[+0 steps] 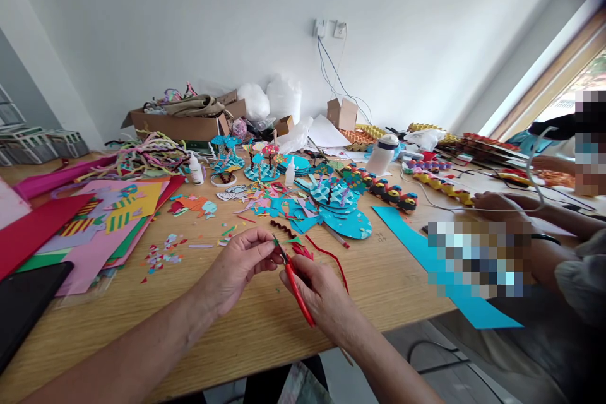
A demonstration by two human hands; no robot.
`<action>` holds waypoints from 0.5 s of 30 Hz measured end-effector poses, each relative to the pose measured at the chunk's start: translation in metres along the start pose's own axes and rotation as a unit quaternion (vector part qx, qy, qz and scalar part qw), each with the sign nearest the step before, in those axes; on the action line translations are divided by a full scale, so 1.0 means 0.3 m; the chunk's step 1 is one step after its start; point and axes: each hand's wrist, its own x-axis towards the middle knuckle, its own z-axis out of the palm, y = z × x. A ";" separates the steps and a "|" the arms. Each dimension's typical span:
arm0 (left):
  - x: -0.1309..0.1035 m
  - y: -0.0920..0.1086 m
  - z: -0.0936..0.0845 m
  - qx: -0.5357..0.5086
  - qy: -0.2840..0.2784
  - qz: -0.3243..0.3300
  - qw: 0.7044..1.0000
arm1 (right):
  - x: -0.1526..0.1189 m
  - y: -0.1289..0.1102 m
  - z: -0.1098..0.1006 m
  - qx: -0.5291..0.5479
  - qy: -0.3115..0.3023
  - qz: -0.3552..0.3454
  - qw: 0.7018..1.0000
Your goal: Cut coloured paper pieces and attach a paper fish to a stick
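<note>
Curling left hand (241,260), right hand (324,293) gripping cutters (297,293)

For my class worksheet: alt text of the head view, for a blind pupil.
The right hand holds a red-handled tool, its tip close to the left hand, above a wooden table. Coloured paper lies to the left, paper scraps lie beyond the hands, and another person's hand shows at the right.
</note>
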 end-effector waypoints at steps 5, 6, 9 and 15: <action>0.001 0.007 -0.002 0.013 0.009 -0.013 1.000 | -0.002 -0.002 -0.003 0.010 -0.007 0.004 1.000; 0.001 0.008 -0.002 0.014 0.009 -0.014 1.000 | -0.003 -0.003 -0.003 0.008 -0.008 0.007 1.000; 0.000 0.009 -0.005 0.016 0.012 -0.016 1.000 | -0.003 -0.006 -0.003 0.001 -0.014 0.017 1.000; 0.001 0.007 -0.008 0.023 0.023 -0.023 0.999 | 0.000 -0.009 -0.007 0.000 -0.022 0.029 0.999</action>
